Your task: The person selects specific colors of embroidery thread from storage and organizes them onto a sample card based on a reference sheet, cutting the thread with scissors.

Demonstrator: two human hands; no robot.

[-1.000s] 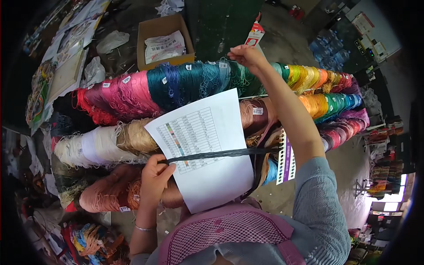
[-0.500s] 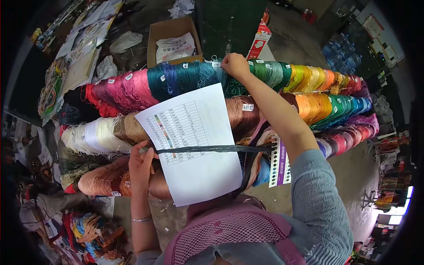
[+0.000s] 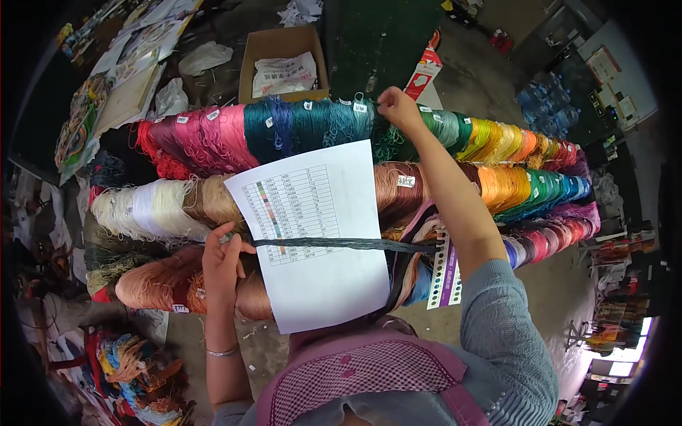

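Note:
A white printed sheet (image 3: 327, 284) with a table of numbers and colour squares lies before my chest, crossed by a dark grey-green thread bundle (image 3: 341, 243). My left hand (image 3: 224, 263) is beside the sheet's left edge at the bundle's end, fingers partly spread; any hold on it is unclear. Up at the top row of thread skeins, my right hand (image 3: 398, 108) has its fingers pinched by the dark green threads (image 3: 387, 135), next to a small white tag (image 3: 360, 108). What the pinch holds is too small to make out. A punched card (image 3: 444, 277) hangs right of the sheet.
Rows of coloured skeins, including white (image 3: 153, 207) and orange (image 3: 504, 186), stretch across the view. Behind them stands a cardboard box (image 3: 252, 64) with a plastic bag inside. More threads (image 3: 135, 373) are heaped at lower left, and blue bottles (image 3: 547, 106) stand at upper right.
My right hand has shifted slightly right along the top row, a little away from the white tag. The fingers of my left hand look more spread. The view has shifted slightly.

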